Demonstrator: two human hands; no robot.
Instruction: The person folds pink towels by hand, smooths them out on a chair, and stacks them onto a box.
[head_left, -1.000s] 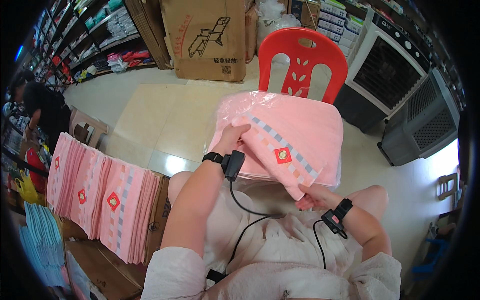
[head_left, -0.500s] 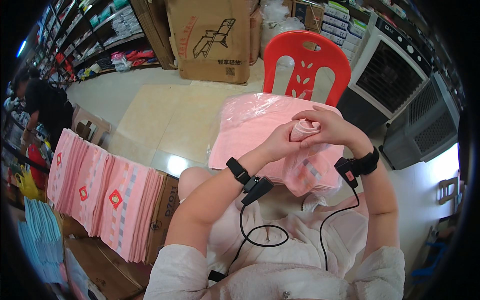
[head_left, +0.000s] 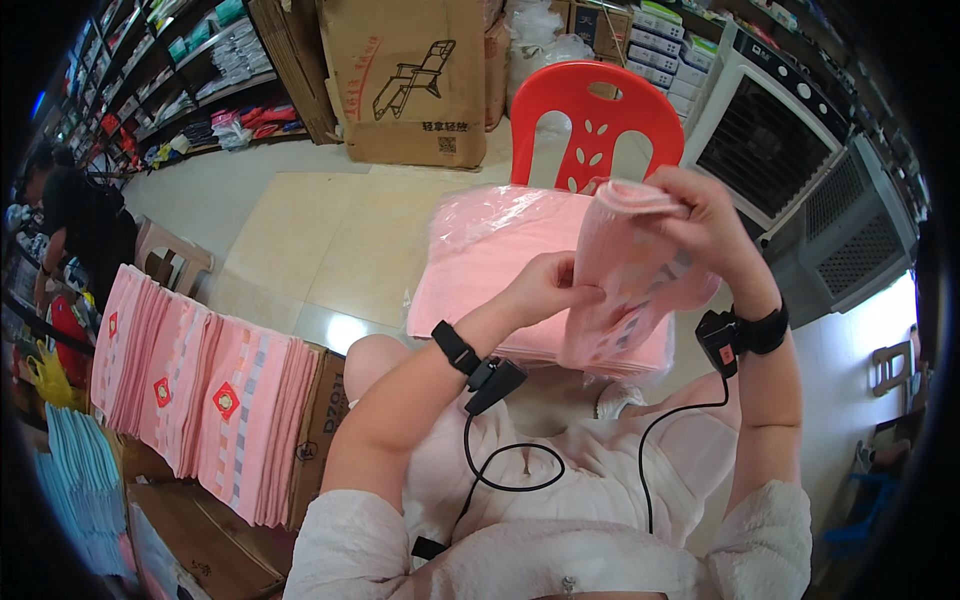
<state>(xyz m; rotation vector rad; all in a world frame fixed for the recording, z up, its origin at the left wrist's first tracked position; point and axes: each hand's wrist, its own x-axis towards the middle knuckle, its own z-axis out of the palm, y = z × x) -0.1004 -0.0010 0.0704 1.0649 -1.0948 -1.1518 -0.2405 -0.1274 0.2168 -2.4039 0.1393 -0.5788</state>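
Note:
A pink towel (head_left: 625, 265) with a band of coloured squares hangs loosely between my hands. My right hand (head_left: 700, 215) pinches its rolled upper end. Lower on the left edge, my left hand (head_left: 555, 290) grips the towel between thumb and fingers. Beneath them lies a stack of pink towels (head_left: 480, 270), partly covered by clear plastic film, on the seat side of a red plastic chair (head_left: 650, 90). Black straps with small devices and cables sit on both my wrists.
At left, rows of folded pink towels (head_left: 255, 400) stand on a cardboard box (head_left: 318, 430), beside blue towels (head_left: 85, 490). A large carton (head_left: 405, 90) stands beyond the floor tiles. An air cooler (head_left: 770, 130) is at the right. Another person (head_left: 85, 215) bends at far left.
The towel was a tight roll held in both hands; now it is partly unrolled and hangs down. My right hand has moved up and right, away from my left hand, which moved slightly left.

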